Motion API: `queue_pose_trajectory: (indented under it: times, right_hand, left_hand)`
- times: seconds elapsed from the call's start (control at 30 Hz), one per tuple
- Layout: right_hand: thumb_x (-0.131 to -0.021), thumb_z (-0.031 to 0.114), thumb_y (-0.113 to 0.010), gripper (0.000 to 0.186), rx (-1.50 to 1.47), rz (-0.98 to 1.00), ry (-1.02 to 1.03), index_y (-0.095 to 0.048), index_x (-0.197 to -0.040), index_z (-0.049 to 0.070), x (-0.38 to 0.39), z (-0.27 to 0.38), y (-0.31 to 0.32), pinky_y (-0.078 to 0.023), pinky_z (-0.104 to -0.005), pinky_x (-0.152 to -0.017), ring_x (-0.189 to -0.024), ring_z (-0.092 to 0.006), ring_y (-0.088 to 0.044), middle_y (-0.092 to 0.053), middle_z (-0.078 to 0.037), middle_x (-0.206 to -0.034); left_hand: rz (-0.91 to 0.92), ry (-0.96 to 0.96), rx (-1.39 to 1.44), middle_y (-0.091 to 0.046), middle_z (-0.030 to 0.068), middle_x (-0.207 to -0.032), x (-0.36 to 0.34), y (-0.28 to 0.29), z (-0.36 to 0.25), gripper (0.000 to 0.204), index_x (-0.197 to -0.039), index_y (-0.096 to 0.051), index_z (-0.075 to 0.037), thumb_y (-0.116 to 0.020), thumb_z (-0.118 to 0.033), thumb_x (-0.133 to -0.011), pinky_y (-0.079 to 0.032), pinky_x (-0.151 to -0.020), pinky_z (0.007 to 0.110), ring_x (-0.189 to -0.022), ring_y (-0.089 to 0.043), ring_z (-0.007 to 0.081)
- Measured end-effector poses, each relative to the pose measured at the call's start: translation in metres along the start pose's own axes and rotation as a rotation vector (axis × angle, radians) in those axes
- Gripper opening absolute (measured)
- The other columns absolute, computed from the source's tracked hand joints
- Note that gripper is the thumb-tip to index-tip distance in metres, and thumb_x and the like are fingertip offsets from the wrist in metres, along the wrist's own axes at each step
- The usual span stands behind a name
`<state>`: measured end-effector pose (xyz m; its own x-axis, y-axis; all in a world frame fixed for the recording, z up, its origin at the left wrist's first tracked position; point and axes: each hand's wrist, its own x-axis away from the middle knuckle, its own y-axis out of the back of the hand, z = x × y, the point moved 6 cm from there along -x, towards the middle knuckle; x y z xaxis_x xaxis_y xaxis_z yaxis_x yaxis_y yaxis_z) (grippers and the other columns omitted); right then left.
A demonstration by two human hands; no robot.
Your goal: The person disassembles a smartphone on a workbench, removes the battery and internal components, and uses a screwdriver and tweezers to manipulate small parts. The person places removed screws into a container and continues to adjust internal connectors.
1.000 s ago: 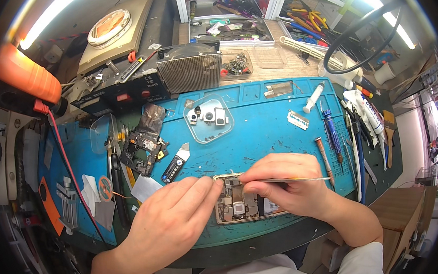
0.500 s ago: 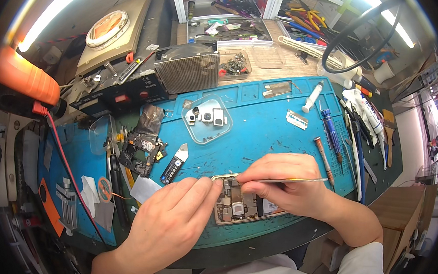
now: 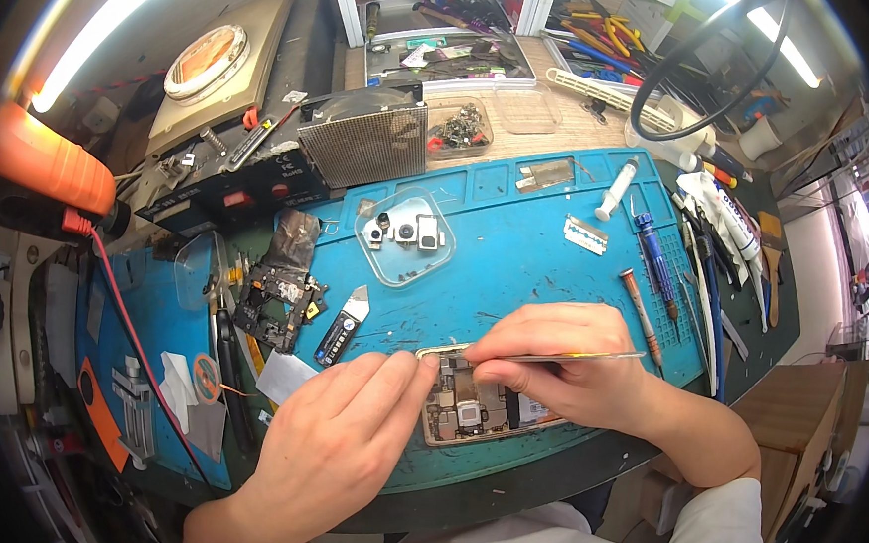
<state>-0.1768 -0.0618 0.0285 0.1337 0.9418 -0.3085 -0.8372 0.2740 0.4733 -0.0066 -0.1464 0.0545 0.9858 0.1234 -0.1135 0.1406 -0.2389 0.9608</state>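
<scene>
An opened phone [image 3: 468, 413], its circuit board and battery exposed, lies on the blue work mat [image 3: 422, 321] near the front edge. The closed fingers of my left hand [image 3: 345, 430] grip its upper left corner. Pinched in my right hand [image 3: 568, 364] is a pair of slim metal tweezers [image 3: 603, 358], held nearly flat over the phone's upper edge. Their tips are hidden behind my fingers. Beyond my hands is a clear plastic tray [image 3: 405, 270] with camera modules and small parts. A short-bladed knife [image 3: 341, 328] lies left of it.
Left of the knife is a loose circuit board assembly [image 3: 278, 307]. Along the right lie a syringe [image 3: 616, 191], a razor blade [image 3: 585, 235], a blue screwdriver [image 3: 656, 260] and a brown-handled one [image 3: 641, 309]. A black machine with a grille [image 3: 368, 138] stands behind; a red cable [image 3: 137, 338] runs down the left.
The whole view has shifted slightly. Both hands keep almost the same place and grip on the phone and tweezers.
</scene>
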Motion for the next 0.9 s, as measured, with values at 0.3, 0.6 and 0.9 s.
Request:
queue_pose_trajectory:
  times: [0.3,0.6,0.9]
  right_hand:
    - [-0.093,0.014,-0.082,0.013,0.006,-0.005,0.006,-0.079,-0.102,0.005,0.0004,0.0000,0.0003,-0.060,-0.0352,-0.068,-0.080,-0.0270,-0.075,-0.078,-0.009,-0.093]
    - [-0.094,0.014,-0.082,0.012,-0.004,-0.022,0.013,-0.079,-0.102,0.006,0.0006,-0.0001,0.0003,-0.059,-0.0354,-0.066,-0.079,-0.0276,-0.074,-0.077,-0.009,-0.091]
    - [-0.094,0.014,-0.082,0.012,0.004,-0.026,0.016,-0.079,-0.101,0.005,0.0001,0.0003,0.0006,-0.059,-0.0353,-0.065,-0.077,-0.0273,-0.074,-0.077,-0.009,-0.090]
  left_hand:
    - [0.001,-0.003,-0.021,-0.065,0.0097,-0.126,0.0002,-0.0014,-0.0008,0.048,-0.134,-0.067,0.003,-0.064,-0.006,-0.087,-0.055,-0.089,0.038,-0.112,-0.067,0.0265]
    - [0.006,0.006,-0.004,-0.066,0.0102,-0.125,-0.0004,0.0004,-0.0007,0.049,-0.134,-0.068,0.003,-0.063,-0.004,-0.086,-0.055,-0.089,0.038,-0.112,-0.067,0.0273]
    - [0.008,-0.067,-0.081,-0.064,0.0110,-0.123,-0.0010,0.0004,-0.0015,0.048,-0.131,-0.067,0.007,-0.068,-0.009,-0.086,-0.056,-0.091,0.034,-0.110,-0.066,0.0228]
